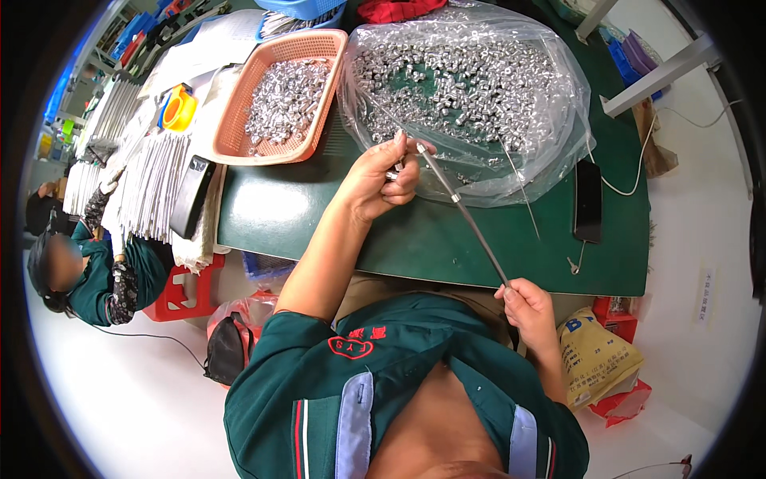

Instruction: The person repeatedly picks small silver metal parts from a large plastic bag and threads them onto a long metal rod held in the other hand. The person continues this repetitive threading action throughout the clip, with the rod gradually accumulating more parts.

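Note:
A thin grey metal rod (480, 239) slants across the front of the green table. My right hand (528, 313) is closed around its lower end. A short bright metal sleeve (456, 197) sits partway along the rod. At the rod's upper end is my left hand (384, 177), with fingers curled around small silvery metal fittings (392, 174); how many is hidden. Beyond my hands, a clear plastic bag (570, 120) lies spread out with a heap of loose metal fittings (479, 76) in it. A thin pointed rod (523, 188) rests across its near edge.
An orange basket (231, 120) of small metal parts stands left of the bag. Farther left are bundled rods (155, 184), a yellow tape dispenser (179, 109) and a black case (191, 195). A black phone (587, 201) lies right. Another person (104, 271) sits at far left.

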The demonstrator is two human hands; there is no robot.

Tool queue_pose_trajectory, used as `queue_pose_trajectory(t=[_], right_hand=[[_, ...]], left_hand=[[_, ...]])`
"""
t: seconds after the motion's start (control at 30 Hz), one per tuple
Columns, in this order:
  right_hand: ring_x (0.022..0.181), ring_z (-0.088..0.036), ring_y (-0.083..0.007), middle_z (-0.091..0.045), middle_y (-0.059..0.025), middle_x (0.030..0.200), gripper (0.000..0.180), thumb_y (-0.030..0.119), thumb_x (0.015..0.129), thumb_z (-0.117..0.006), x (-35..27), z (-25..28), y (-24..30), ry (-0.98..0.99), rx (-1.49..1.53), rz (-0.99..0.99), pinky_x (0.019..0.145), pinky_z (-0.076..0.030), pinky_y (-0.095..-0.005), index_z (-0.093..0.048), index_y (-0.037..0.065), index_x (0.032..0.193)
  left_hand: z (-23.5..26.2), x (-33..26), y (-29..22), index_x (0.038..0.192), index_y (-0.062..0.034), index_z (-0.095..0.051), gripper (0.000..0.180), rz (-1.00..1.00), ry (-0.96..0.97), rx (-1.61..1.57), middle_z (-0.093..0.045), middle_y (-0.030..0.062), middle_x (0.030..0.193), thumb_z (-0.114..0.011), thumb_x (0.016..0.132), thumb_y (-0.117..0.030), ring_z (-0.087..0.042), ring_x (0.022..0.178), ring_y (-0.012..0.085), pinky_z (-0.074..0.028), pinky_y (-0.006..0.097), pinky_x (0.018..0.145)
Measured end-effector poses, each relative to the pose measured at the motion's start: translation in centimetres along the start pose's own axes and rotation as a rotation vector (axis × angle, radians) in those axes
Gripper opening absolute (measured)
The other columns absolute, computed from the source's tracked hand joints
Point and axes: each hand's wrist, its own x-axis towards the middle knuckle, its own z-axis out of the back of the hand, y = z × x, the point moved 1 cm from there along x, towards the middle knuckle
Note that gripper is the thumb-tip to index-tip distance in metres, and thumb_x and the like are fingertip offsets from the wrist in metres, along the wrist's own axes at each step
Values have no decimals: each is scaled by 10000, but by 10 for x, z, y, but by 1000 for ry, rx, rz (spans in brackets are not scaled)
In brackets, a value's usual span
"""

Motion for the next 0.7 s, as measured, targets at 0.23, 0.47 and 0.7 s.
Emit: queue_pose_trajectory(t=[0.23, 0.47, 0.7], right_hand=[[488, -348, -5, -419, 66, 585, 145, 110, 917, -528, -1, 11, 1, 1, -118, 11, 440, -274, -175, -610, -4, 879], [485, -339, -3, -414, 77, 585, 140, 111, 916, -530, -4, 15, -1, 13, -105, -10, 438, -266, -177, -612, 4, 880], [485, -332, -1, -406, 79, 582, 135, 111, 912, -533, -7, 15, -2, 4, -96, -17, 437, -258, -180, -611, 6, 880]], left_hand=[[3, 1, 2, 1123, 62, -508, 470, 131, 53, 16, -403, 6, 535, -389, 984, -371, -251, 379, 43, -206, 198, 350], [3, 3, 3, 1132, 77, -497, 521, 166, 56, -25, -430, 24, 534, -369, 982, -405, -249, 369, 53, -196, 203, 339], [11, 5, 10, 1181, 27, -500, 499, 202, 84, -186, -419, 20, 528, -350, 986, -407, -241, 368, 56, -207, 199, 343]])
